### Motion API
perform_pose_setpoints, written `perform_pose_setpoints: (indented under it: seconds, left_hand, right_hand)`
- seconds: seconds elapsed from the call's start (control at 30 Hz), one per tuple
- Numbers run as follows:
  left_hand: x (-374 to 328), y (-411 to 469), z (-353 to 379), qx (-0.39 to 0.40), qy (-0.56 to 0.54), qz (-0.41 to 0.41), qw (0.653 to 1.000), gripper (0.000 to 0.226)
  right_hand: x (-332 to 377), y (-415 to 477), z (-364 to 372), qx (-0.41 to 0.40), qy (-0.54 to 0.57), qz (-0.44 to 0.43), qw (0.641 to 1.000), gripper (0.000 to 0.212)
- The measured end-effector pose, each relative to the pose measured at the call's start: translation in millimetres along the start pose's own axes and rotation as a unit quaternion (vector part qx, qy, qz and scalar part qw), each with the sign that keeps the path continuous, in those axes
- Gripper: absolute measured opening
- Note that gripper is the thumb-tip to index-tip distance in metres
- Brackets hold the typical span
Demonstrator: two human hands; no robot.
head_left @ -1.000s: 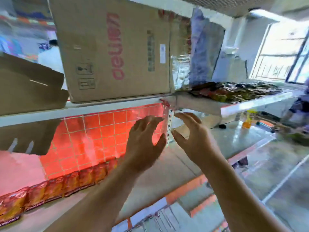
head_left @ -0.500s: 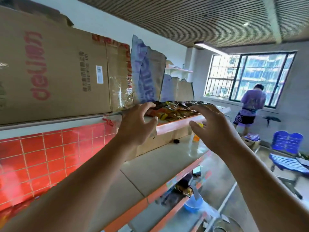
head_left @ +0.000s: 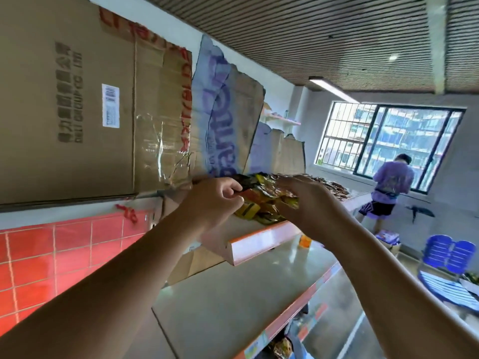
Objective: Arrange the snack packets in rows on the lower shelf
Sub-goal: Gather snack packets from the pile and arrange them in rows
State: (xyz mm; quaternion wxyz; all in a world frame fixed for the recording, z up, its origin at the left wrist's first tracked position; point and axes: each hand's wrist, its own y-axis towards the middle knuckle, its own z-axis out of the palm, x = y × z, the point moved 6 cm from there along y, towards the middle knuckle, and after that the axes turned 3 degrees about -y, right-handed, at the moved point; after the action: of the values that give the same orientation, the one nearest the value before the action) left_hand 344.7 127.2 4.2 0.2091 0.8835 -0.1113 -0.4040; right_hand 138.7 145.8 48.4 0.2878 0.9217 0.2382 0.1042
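A heap of snack packets, yellow, orange and dark foil, is seen lying on the upper shelf, just right of a large cardboard box and in front of torn cardboard sheets. The heap is bracketed by both hands. The left hand is set at its near left end, with fingers curled tight and the tips apparently pinched on the edge of a packet. The right hand is laid over the top and front of the heap, fingers bent down round several packets; the thumb is hidden, so the firmness of that grip cannot be told. The heap's long axis runs along the shelf, away from the hands towards the window, where another person is seen standing. The packets thus lie between the two hands, neither hand being clearly nearer. The lower shelf lies directly beneath and nearer the viewer, its pale surface bare in the part shown, so the task is judged to be at the fetching stage. The gathered handful would have to be lifted clear of the orange shelf lip, then brought down and back.
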Motion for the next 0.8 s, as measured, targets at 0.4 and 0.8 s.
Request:
perform_pose_setpoints:
  seconds: [0.4,0.8]
  left_hand:
    - [14,65,30,0.116,0.183,0.005,0.976,0.049]
    - [-3,69,45,0.171,0.328,-0.099,0.924,0.034]
  right_hand:
    - [-29,111,79,0.154,-0.027,-0.053,0.986,0.046]
    - [-22,158,117,0.324,-0.075,-0.206,0.92,0.07]
